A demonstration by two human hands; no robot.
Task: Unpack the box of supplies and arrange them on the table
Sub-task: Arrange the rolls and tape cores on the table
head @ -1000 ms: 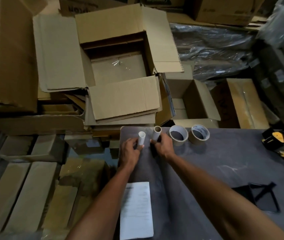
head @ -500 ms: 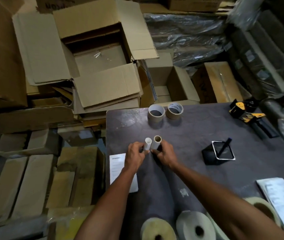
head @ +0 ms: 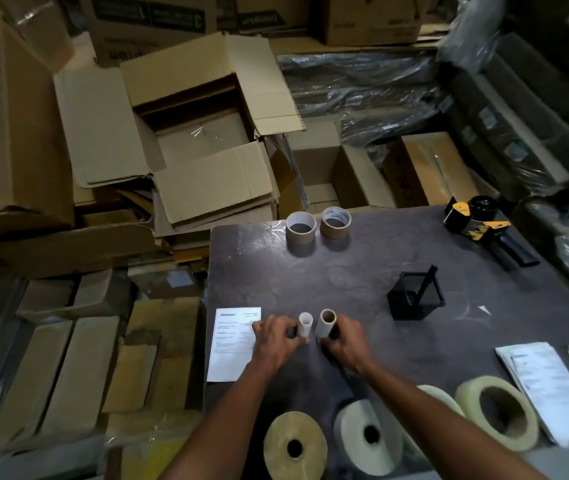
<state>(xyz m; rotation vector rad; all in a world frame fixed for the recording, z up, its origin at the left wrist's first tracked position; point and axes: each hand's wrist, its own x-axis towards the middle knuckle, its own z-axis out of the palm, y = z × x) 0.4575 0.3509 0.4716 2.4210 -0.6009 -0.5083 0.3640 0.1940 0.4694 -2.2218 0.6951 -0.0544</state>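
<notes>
left hand (head: 276, 337) pinches white tube (head: 305, 323) | right hand (head: 343, 342) grips brown tube (head: 326, 323) | both upright on table (head: 362, 271) | advice: release gently, keep tubes apart and standing

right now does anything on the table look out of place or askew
Mostly tidy. The two small tubes, white and brown, stand upright, held by the left hand and right hand. Only the printed sheet looks off: it lies at the table left edge, its border flush with the drop.
</notes>
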